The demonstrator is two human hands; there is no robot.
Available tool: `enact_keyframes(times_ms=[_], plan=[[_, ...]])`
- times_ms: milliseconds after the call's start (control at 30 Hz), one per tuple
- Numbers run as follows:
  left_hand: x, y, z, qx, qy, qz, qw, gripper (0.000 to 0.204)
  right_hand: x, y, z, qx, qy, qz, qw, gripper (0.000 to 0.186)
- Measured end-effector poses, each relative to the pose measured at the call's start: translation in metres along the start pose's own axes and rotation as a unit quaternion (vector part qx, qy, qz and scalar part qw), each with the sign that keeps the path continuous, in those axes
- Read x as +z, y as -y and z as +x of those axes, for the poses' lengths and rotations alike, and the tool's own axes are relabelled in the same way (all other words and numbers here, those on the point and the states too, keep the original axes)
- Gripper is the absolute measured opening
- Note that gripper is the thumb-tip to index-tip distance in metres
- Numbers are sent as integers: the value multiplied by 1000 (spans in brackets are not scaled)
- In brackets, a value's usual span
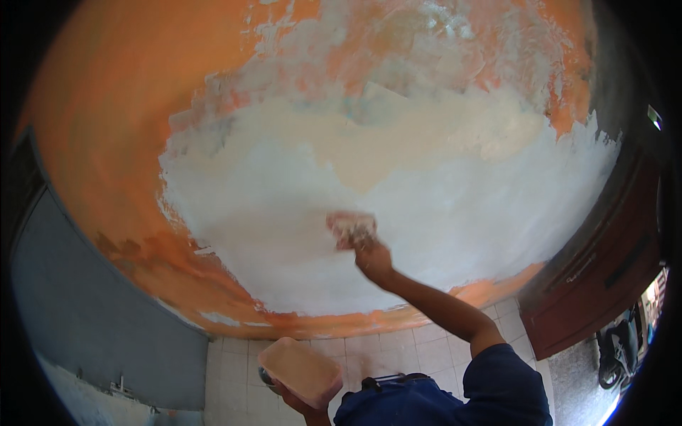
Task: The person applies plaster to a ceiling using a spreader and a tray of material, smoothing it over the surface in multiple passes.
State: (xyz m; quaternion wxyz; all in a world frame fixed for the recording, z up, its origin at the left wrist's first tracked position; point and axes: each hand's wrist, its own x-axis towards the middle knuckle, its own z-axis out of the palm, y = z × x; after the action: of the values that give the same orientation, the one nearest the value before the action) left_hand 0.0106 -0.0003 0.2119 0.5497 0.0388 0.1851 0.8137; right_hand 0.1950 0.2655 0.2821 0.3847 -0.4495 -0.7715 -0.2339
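Observation:
My right hand [374, 257] is closed around the handle of a wide paintbrush [349, 226], slightly blurred. Its pale, pinkish head is against or very near the middle of the white-coated area of the wall [440, 220]. Low in the view, my left hand [297, 403] supports a shallow rectangular tub [328, 399] from beneath and the side. Cream-coloured paint [302, 366] shows inside the tub. Most of the left fingers are hidden under it.
Bare orange paint [114, 135] surrounds the coated area, with patchy grey and pink above. A grey door [106, 298] is at left. A dark red door [597, 277] stands at right, with a motorbike [616, 348] beyond it. Pale tiles [231, 376] cover the floor.

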Motion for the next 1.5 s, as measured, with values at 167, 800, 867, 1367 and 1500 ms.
enact_keyframes(times_ms=[167,800,867,1367,1500], plan=[[-4,-4,-8,-23,17,-14,999,59,-103,-82,142,128,-181,-141,965,35],[-12,0,-4,-2,18,8,1000,64,-124,-80,172,51,-267,-101,957,36],[-20,4,0,2,8,5,1000,62,-148,-96,215,59,-297,-124,945,36],[12,3,-13,-15,1,-2,1000,55,-48,-27,93,25,1,-14,1000,45],[-22,2,-3,18,-11,23,1000,58,-90,-41,171,-36,-204,-106,972,51]])
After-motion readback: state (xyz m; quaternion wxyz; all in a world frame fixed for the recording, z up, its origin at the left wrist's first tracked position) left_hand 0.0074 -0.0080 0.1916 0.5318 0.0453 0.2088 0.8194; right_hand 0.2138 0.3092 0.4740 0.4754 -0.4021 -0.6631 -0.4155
